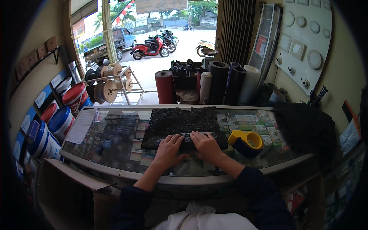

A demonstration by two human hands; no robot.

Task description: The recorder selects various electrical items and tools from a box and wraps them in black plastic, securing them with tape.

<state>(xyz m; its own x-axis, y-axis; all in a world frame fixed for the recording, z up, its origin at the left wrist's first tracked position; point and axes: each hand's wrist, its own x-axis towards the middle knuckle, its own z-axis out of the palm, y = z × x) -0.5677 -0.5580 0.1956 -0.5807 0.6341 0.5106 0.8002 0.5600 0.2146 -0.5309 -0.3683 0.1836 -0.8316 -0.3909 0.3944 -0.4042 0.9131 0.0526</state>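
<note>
A black, rough-textured sheet (pixel 184 119) lies on the glass-topped display counter (pixel 120 169), its near edge folded or rolled over. My left hand (pixel 169 151) rests on that near edge, fingers bent over it and thumb pointing inward. Beside it, my right hand (pixel 207 146) lies on the same edge with its fingers together. Whether the fingers grip the material or only press on it is hard to tell. To the right of the sheet sits a yellow and dark blue tape dispenser (pixel 245 142).
Paper sheets (pixel 82 125) lie at the counter's left end, and a bunched black cloth or net (pixel 307 129) covers the right end. Upright rolls, including a red roll (pixel 165 87), stand beyond the far edge. Paint buckets (pixel 61 122) are at the left; an open cardboard box (pixel 67 175) is below.
</note>
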